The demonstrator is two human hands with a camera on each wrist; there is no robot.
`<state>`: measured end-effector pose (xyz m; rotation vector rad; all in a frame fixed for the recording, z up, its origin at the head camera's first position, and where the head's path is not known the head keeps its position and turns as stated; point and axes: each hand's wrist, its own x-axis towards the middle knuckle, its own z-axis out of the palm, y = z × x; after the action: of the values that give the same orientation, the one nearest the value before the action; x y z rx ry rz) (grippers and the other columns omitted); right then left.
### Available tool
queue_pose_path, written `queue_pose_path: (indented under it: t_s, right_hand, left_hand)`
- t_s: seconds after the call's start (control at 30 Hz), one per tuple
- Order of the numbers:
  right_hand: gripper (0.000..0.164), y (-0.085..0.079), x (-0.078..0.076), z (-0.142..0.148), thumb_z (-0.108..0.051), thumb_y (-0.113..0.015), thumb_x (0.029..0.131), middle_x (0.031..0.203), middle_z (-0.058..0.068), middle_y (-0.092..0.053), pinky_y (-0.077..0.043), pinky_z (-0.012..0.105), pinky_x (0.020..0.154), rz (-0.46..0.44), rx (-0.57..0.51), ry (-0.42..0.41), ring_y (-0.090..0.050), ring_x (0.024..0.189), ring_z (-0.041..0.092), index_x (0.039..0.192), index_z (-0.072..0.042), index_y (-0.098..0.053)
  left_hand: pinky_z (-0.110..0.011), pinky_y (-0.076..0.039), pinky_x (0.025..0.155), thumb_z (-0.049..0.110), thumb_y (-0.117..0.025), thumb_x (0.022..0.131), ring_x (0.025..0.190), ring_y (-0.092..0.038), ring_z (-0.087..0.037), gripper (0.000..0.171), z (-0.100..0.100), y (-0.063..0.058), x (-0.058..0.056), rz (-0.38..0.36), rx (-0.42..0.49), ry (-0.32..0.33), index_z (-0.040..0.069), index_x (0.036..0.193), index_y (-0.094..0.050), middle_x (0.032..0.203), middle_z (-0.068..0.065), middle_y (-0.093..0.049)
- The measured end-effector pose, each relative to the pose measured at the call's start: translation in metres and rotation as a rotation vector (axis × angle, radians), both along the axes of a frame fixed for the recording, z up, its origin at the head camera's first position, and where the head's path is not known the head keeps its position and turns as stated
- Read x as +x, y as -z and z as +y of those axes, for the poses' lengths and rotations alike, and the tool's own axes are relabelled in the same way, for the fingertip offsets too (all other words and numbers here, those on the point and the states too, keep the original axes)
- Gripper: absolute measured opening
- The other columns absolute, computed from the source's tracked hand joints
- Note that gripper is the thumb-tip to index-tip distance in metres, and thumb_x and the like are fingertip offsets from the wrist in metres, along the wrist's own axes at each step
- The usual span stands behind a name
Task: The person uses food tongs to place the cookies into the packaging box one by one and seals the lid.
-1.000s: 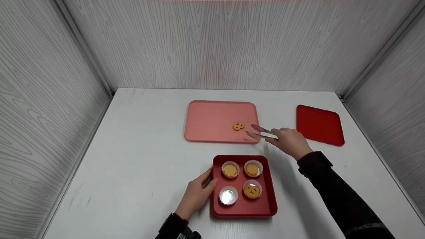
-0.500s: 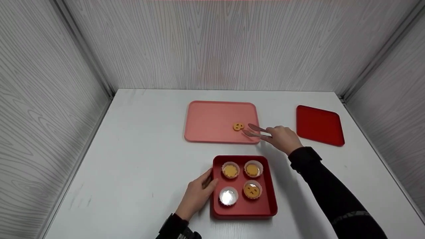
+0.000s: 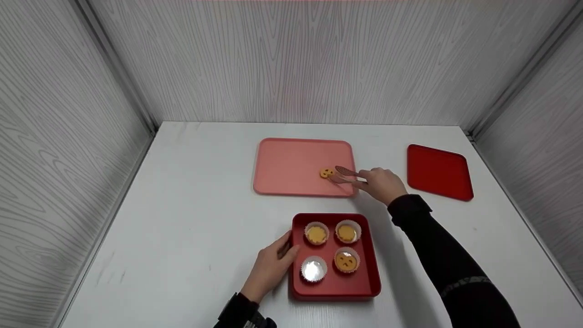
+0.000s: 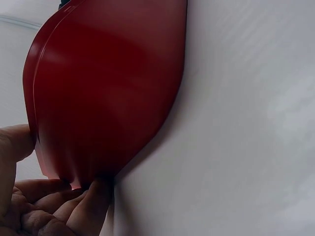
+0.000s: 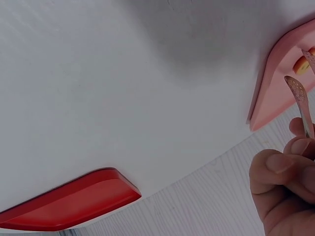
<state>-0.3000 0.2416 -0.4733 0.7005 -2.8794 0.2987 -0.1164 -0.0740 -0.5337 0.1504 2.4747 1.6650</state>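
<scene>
My left hand (image 3: 266, 271) grips the left wall of a deep red box (image 3: 334, 288), thumb at the rim and fingers curled against the outside. Inside stand several white paper baking cups. The front left cup (image 3: 314, 269) shows only its shiny bottom; the others each hold a cookie, such as the brown cookie (image 3: 345, 262) at front right. My right hand (image 3: 385, 186) holds metal tongs (image 3: 345, 171), their perforated tips apart over a pink tray (image 3: 287, 166). Right at the tips lies a small cookie with holes (image 3: 325, 173). In the right wrist view the tongs (image 5: 299, 96) flank it.
A shallow red tray (image 3: 439, 173) lies on the right of the white table (image 3: 205, 218), beyond the right forearm. Wood-grain panels (image 3: 291, 64) enclose the table at the back and both sides.
My right hand has moved left with the tongs, bringing their tips from the pink tray's right edge to the small cookie. My left hand and the red box stay still.
</scene>
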Motion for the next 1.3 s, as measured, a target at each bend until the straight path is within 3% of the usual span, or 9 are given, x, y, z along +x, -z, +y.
queue_pose_path:
  t_s: [0.43,0.87,1.3]
  right_hand:
    - [0.035,-0.003,-0.01,-0.009,-0.033,-0.071,0.097,0.09,0.02,-0.071,-0.057,0.05,0.072,-0.084,0.045,0.036,-0.069,0.08,0.037,0.115,-0.003,-0.075]
    - [0.03,-0.002,-0.014,-0.02,-0.032,-0.069,0.099,0.086,0.019,-0.07,-0.056,0.048,0.066,-0.073,0.065,0.043,-0.069,0.075,0.036,0.104,-0.002,-0.073]
    - [0.027,-0.001,-0.011,-0.026,-0.028,-0.071,0.098,0.088,0.02,-0.073,-0.058,0.05,0.071,-0.06,0.038,0.041,-0.07,0.079,0.037,0.105,-0.002,-0.074]
  left_hand:
    - [-0.047,-0.036,0.119,0.043,-0.059,0.104,0.144,-0.044,-0.03,0.065,-0.002,0.0,0.0,-0.008,0.003,0.0,0.006,0.155,-0.045,0.154,-0.014,-0.049]
    - [-0.045,-0.038,0.117,0.042,-0.06,0.104,0.142,-0.047,-0.029,0.063,-0.003,0.0,0.0,-0.005,0.009,-0.006,0.006,0.154,-0.046,0.153,-0.014,-0.05]
    - [-0.046,-0.037,0.118,0.042,-0.06,0.103,0.143,-0.046,-0.029,0.063,-0.003,0.0,-0.001,-0.012,0.001,-0.014,0.007,0.154,-0.046,0.153,-0.014,-0.05]
